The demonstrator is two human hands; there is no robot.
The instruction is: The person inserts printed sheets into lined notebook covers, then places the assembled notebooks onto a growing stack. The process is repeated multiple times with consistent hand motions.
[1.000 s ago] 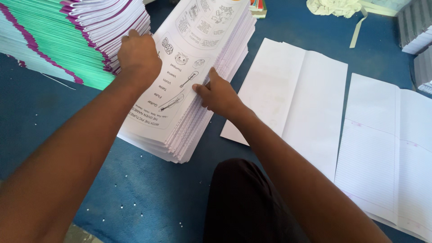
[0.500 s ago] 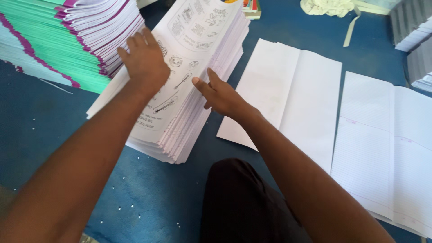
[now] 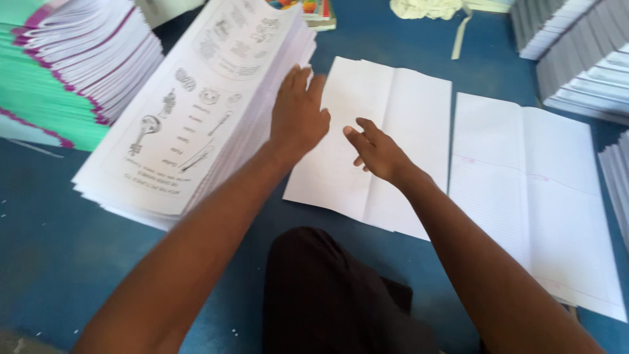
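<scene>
A tall stack of white sheets printed with line drawings lies on the blue surface at left of centre. Right of it lies a blank white sheet with a centre fold. My left hand rests flat, palm down, across the stack's right edge and the blank sheet's left half. On the middle of the blank sheet, near the fold, my right hand rests with its fingers spread. Neither hand grips anything.
A pile of green and purple-edged booklets stands far left. A lined white sheet pile lies at right, with grey stacks behind it. A crumpled white cloth and a colourful book sit at the top. My dark-clothed knee is below.
Both hands have moved right, off the top of the printed stack and onto the blank folded sheet beside it. The view has shifted right as well.
</scene>
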